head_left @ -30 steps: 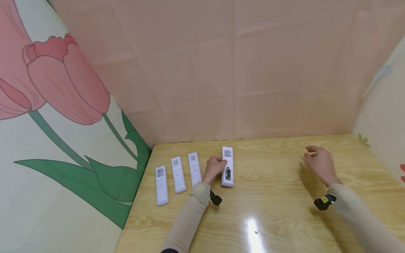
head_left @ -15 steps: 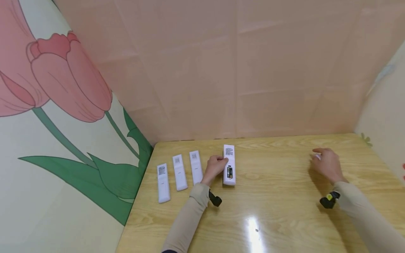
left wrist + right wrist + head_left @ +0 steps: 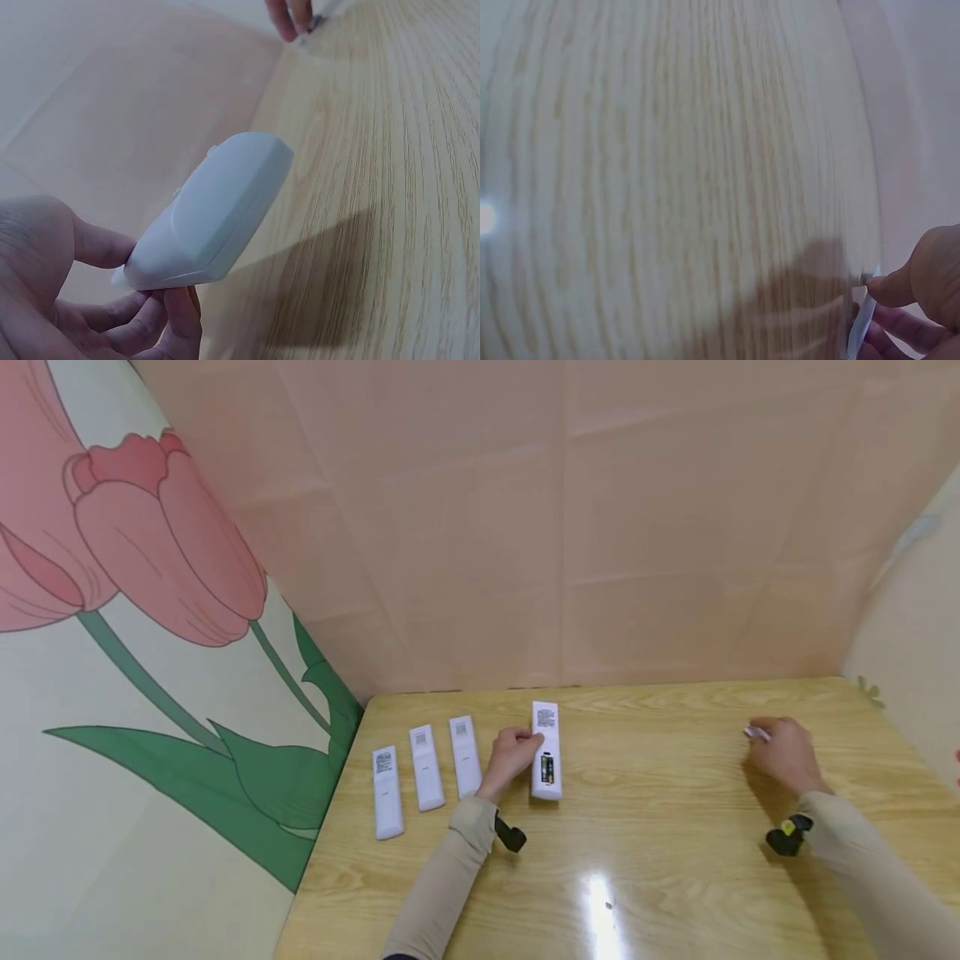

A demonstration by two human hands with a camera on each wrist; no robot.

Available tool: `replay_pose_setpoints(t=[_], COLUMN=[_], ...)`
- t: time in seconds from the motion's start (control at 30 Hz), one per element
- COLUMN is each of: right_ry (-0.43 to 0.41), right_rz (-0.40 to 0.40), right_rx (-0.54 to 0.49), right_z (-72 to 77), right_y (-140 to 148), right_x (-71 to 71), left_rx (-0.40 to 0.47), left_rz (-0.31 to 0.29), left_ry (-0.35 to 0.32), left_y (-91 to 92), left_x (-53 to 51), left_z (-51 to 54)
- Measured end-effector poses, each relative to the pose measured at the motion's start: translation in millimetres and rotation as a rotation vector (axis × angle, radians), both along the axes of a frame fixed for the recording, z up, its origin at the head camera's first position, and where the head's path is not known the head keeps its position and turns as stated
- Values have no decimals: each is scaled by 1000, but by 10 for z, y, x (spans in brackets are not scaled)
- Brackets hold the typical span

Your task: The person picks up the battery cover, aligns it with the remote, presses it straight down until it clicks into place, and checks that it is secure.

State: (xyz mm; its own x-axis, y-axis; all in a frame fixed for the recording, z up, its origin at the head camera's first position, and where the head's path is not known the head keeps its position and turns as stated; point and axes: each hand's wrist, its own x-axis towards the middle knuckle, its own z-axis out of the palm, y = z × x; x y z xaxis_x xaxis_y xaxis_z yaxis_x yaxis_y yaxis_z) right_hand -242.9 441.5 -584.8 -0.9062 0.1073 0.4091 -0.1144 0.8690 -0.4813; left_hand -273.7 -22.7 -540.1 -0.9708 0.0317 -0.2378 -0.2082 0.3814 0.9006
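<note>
My left hand [image 3: 510, 762] pinches a white remote control [image 3: 547, 741] by its left side, back facing up. Its battery compartment is uncovered and two batteries [image 3: 548, 770] show inside. In the left wrist view the remote control [image 3: 214, 206] tilts above the table, thumb on one face and fingers beneath. Far to the right, my right hand [image 3: 785, 753] pinches a thin white battery cover [image 3: 758, 732] just over the table. The right wrist view shows this cover [image 3: 861, 328] edge-on between thumb and fingers, partly hidden.
Three more white remote controls lie face down in a row left of my left hand: the leftmost [image 3: 387, 810], the middle one [image 3: 427, 781] and the nearest [image 3: 466, 756], partly behind that hand. The wooden table [image 3: 660, 860] meets a pink-covered wall [image 3: 637, 568] at the back.
My right hand has moved slightly right and downward in view and now holds the battery cover, which was not visible at first. The remote control in my left hand has tilted a little.
</note>
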Motion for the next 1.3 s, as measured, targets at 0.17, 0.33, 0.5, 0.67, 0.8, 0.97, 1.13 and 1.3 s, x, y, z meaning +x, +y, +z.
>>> replay_pose_setpoints(t=[0.17,0.33,0.5,0.67,0.8,0.97,1.13,1.3], right_ry=[-83,-140,-141,-254,-314,-321,-350,-364], right_rz=[-28,-27,15,20,4,-23,-46,-54], right_rx=[-36,-56,-37,-63,-98,-110,-160,-246], right_z=[40,29,18,86,104,124,185,226], right_y=[43,111,187,234,274,295,240,142], right_x=[-4,0,10,67,107,120,161,184], left_rx=[4,23,24,31,49,104,137,137], left_rz=[7,8,5,-12,-27,-23,-10,1], left_ry=[-15,-36,-34,1,2,-16,-35,-32], left_y=[10,40,41,13,-15,-37,-43,-63], left_x=[-10,-11,4,19,26,29,31,37], left_z=[75,128,131,109,80,57,62,61])
